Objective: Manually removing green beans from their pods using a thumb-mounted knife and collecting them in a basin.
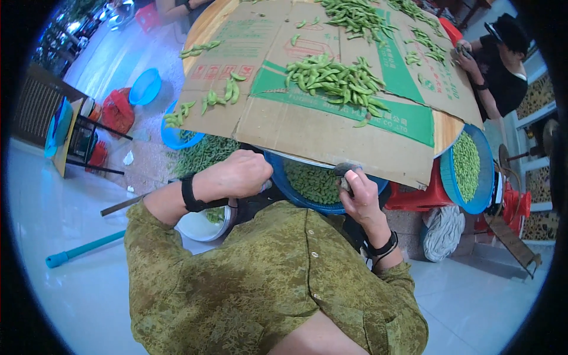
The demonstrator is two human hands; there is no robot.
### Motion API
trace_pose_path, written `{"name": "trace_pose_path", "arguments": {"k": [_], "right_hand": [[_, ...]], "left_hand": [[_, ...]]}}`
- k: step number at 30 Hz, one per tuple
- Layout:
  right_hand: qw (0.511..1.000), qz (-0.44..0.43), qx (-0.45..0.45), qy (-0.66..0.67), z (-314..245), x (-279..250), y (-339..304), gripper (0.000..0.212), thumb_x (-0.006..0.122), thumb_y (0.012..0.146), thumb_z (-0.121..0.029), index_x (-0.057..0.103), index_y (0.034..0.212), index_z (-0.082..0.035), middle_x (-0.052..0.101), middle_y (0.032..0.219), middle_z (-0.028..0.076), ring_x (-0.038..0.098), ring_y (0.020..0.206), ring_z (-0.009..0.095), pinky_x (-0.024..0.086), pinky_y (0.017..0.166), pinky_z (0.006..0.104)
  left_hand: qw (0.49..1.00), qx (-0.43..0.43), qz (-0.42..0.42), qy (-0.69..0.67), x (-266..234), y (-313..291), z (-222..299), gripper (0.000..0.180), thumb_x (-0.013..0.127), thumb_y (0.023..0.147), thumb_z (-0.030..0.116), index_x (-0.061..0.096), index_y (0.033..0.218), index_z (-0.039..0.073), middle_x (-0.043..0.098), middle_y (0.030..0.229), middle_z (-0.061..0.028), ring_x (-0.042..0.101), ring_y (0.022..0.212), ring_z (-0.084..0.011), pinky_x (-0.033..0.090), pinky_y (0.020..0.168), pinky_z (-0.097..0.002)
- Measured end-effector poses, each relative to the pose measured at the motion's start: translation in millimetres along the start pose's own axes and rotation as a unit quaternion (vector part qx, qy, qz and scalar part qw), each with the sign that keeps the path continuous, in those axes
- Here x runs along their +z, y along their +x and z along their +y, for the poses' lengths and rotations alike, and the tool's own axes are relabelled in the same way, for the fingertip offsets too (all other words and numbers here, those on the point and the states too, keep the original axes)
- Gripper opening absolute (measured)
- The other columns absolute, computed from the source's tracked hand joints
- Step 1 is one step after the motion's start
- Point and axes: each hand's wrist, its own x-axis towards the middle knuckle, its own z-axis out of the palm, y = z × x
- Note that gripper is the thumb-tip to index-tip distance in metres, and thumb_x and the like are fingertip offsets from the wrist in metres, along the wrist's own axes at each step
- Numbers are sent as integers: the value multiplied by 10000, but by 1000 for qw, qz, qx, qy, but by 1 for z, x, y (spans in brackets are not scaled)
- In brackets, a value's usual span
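My left hand [239, 173] is closed in a fist at the near edge of a cardboard sheet [296, 136], left of a blue basin [282, 190]; what it holds, if anything, is hidden. My right hand [362, 198] is closed at the basin's right side, with a small dark piece [344, 170] at its thumb and fingers that I cannot identify. Shelled green beans [313, 182] lie in the basin, partly under the cardboard. On the sheet in front of me is a heap of green bean pods [334, 80], with small groups of pods [231, 89] to its left.
Another blue basin of beans [465, 168] is at the right, near a red stool [408, 198]. A white bucket [201, 226] stands below my left forearm. Stripped stalks or pods [204, 155] lie at the left. Across the right corner, a person [503, 71] works with both hands.
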Motion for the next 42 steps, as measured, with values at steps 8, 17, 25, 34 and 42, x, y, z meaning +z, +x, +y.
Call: {"name": "trace_pose_path", "arguments": {"k": [8,17,25,34,42], "right_hand": [[974,62,177,129,7,-2,-6,250,578,869,-24,561,1116,9,546,716,43,476,571,98,402,511,253],[883,123,284,353,3,-10,-5,232,468,963,-116,547,1157,-17,530,727,-12,428,531,40,333,461,190],[839,148,302,427,5,-6,6,212,454,974,-127,557,1127,-22,532,713,-4,422,488,48,312,425,193],[861,158,287,389,16,-11,4,212,491,966,-158,566,1117,-29,533,710,0,413,468,47,300,399,195],[872,142,299,361,11,-5,14,203,473,973,-153,562,1105,-26,491,681,-22,399,467,39,300,401,189]], "left_hand": [[962,54,244,-112,-5,162,10,193,591,792,208,616,787,16,630,791,-205,617,778,-385,493,691,-471],[960,12,261,-100,4,219,26,177,601,751,129,596,817,-35,607,788,-230,615,829,-385,492,724,-468],[911,-17,178,-372,-4,156,9,211,592,725,106,586,886,-31,633,795,-184,634,786,-285,491,680,-386],[993,-52,103,-35,-14,13,-55,137,594,699,83,589,804,-4,571,826,-188,577,822,-372,466,695,-468],[963,-79,258,8,-34,75,-94,155,603,774,138,608,825,-9,585,796,-214,590,809,-388,472,725,-466]]}}
